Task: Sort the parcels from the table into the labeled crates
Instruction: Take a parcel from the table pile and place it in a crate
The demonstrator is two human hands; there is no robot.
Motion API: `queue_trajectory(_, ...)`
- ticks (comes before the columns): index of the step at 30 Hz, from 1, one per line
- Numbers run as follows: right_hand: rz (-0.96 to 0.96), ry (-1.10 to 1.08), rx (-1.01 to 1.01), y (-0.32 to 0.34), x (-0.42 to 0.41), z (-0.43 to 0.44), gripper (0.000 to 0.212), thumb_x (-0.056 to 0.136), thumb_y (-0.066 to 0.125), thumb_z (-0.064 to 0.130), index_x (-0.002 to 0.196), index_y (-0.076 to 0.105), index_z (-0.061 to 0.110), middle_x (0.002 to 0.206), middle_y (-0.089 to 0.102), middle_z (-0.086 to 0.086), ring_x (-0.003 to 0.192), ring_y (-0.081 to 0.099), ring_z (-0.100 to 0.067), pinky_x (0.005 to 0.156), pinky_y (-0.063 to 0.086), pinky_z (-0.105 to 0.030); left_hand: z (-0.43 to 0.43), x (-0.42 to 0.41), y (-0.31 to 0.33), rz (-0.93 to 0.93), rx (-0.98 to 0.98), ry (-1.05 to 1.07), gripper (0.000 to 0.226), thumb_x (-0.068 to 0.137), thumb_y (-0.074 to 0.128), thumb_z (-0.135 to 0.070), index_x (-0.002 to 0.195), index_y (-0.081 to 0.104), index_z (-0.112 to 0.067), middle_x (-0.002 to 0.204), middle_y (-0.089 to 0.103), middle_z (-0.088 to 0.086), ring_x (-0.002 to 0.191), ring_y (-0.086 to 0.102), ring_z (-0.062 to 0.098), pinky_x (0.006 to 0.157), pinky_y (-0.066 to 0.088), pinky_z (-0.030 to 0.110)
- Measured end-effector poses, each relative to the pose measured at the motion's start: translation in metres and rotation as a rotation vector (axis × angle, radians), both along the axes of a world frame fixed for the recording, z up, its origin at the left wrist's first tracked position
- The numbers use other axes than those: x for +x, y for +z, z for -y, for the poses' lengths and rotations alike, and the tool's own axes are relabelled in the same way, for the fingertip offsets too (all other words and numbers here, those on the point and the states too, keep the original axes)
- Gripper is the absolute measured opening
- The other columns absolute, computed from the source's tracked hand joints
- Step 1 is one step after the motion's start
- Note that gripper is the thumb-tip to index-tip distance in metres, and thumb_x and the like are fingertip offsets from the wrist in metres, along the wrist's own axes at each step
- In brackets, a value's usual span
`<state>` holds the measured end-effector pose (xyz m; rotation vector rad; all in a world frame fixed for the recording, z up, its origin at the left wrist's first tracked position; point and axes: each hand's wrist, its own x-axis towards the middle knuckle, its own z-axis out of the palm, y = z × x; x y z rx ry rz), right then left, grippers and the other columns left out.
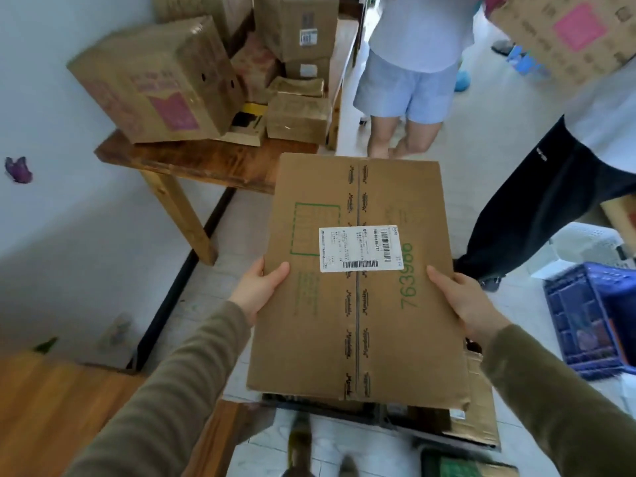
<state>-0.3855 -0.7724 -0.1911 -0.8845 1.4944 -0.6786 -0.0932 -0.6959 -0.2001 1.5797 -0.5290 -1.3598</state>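
Above the tiled floor [488,180], clear of the wooden table [206,163], the parcel [378,325] was held aloft, long axis pointing away from the person, its side edges gripped by the left hand [261,287] and the right hand [461,301], thumbs on top, the blue crate [578,321] lying nearer the right hand.

One flat parcel [358,304], brown cardboard, taped along its centre seam, bore a white barcode label [361,248] and green print "763966". It was held level in the air, gripped at its side edges by the left hand [261,287] and right hand [461,301]. A large box [155,80] with pink print and several smaller boxes [297,115] stood on the wooden table [206,163]. One blue crate [585,321] stood on the floor at right.
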Motion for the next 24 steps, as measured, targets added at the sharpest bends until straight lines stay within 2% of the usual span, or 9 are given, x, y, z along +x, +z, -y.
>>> queue_trajectory(1,-0.018,-0.008,0.005,-0.009,-0.001,0.003,0.040,0.090,0.061,0.034,0.118,0.058,0.005,0.099,0.070,-0.012,0.086,0.067,-0.030,0.080,0.054,-0.045,0.009,0.002,-0.009,0.013,0.007,-0.033,0.041,0.093,0.058,-0.022,0.131,0.045,-0.015,0.116,0.063,0.005,0.102,0.062,0.023,0.086,0.051,0.036)
queue_trajectory(3,-0.038,-0.032,0.031,-0.032,0.000,0.011,0.044,0.090,0.061,0.034,0.123,0.056,0.005,0.103,0.069,-0.012,0.086,0.067,-0.028,0.076,0.055,-0.041,0.028,0.007,-0.034,0.030,0.050,-0.100,0.047,0.093,0.058,-0.020,0.136,0.044,-0.011,0.125,0.060,0.009,0.106,0.062,0.025,0.089,0.051,0.037)
queue_trajectory(7,-0.006,-0.040,0.119,-0.072,-0.001,0.016,0.044,0.091,0.059,0.032,0.124,0.055,0.004,0.099,0.070,-0.007,0.080,0.070,-0.019,0.062,0.055,-0.029,0.050,0.011,-0.078,0.013,0.125,-0.146,0.042,0.093,0.057,-0.017,0.132,0.045,-0.010,0.121,0.061,0.010,0.096,0.063,0.022,0.083,0.052,0.033)
queue_trajectory(9,0.008,-0.057,0.162,-0.092,0.000,0.018,0.040,0.093,0.058,0.028,0.124,0.054,0.004,0.098,0.069,-0.006,0.076,0.070,-0.016,0.058,0.055,-0.026,0.055,0.012,-0.100,0.011,0.169,-0.157,0.044,0.093,0.058,-0.017,0.133,0.044,-0.011,0.124,0.060,0.010,0.101,0.062,0.024,0.089,0.051,0.037)
queue_trajectory(11,0.004,-0.078,0.203,-0.116,0.001,0.022,0.040,0.093,0.058,0.027,0.125,0.053,0.003,0.100,0.068,-0.007,0.081,0.068,-0.019,0.063,0.054,-0.030,0.059,0.014,-0.126,0.019,0.223,-0.164,0.047,0.092,0.059,-0.018,0.136,0.043,-0.011,0.127,0.059,0.010,0.106,0.061,0.025,0.094,0.049,0.040)
queue_trajectory(13,-0.005,-0.089,0.238,-0.140,0.003,0.024,0.043,0.092,0.058,0.028,0.126,0.051,0.002,0.104,0.067,-0.010,0.087,0.066,-0.023,0.071,0.053,-0.034,0.061,0.014,-0.148,0.017,0.263,-0.168,0.046,0.093,0.058,-0.019,0.135,0.043,-0.012,0.127,0.059,0.009,0.105,0.061,0.024,0.090,0.050,0.038)
queue_trajectory(16,-0.001,-0.111,0.267,-0.178,0.005,0.024,0.038,0.093,0.058,0.026,0.123,0.051,0.004,0.104,0.066,-0.010,0.086,0.065,-0.022,0.070,0.052,-0.034,0.065,0.012,-0.182,0.046,0.309,-0.155,0.042,0.094,0.057,-0.017,0.134,0.045,-0.013,0.123,0.060,0.009,0.100,0.061,0.023,0.084,0.049,0.033)
queue_trajectory(19,0.009,-0.111,0.304,-0.217,0.006,0.021,0.043,0.093,0.057,0.025,0.130,0.047,0.006,0.115,0.063,-0.013,0.090,0.064,-0.021,0.072,0.051,-0.034,0.065,0.011,-0.218,0.045,0.340,-0.148,0.040,0.094,0.055,-0.012,0.133,0.046,-0.013,0.120,0.060,0.007,0.093,0.061,0.019,0.082,0.050,0.029)
queue_trajectory(24,0.023,-0.124,0.379,-0.273,0.006,0.020,0.048,0.092,0.058,0.025,0.134,0.045,0.007,0.116,0.064,-0.012,0.092,0.065,-0.022,0.070,0.052,-0.033,0.062,0.012,-0.271,0.029,0.403,-0.155,0.042,0.095,0.054,-0.012,0.136,0.045,-0.015,0.121,0.061,0.007,0.102,0.060,0.022,0.088,0.048,0.033)
